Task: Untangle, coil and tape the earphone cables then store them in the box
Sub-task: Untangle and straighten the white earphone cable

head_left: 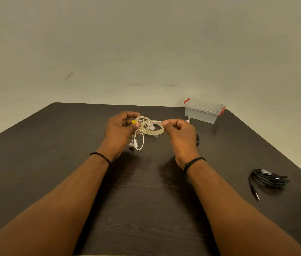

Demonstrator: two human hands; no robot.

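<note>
Head cam: left hand (122, 126) grips the coiled white earphones (142, 126) just above the worktop (146, 191), right hand (178, 129) pinches a strip off the tape roll (155, 129). Looks like the taping step; next, wrap that strip around the coil. Closed box (204, 110) sits far right, black earphones (267, 179) near right. Nothing's blocking.

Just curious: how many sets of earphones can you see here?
2: white earphones held in the left hand, black earphones coiled on the table's right side. Others may be hidden.
</note>
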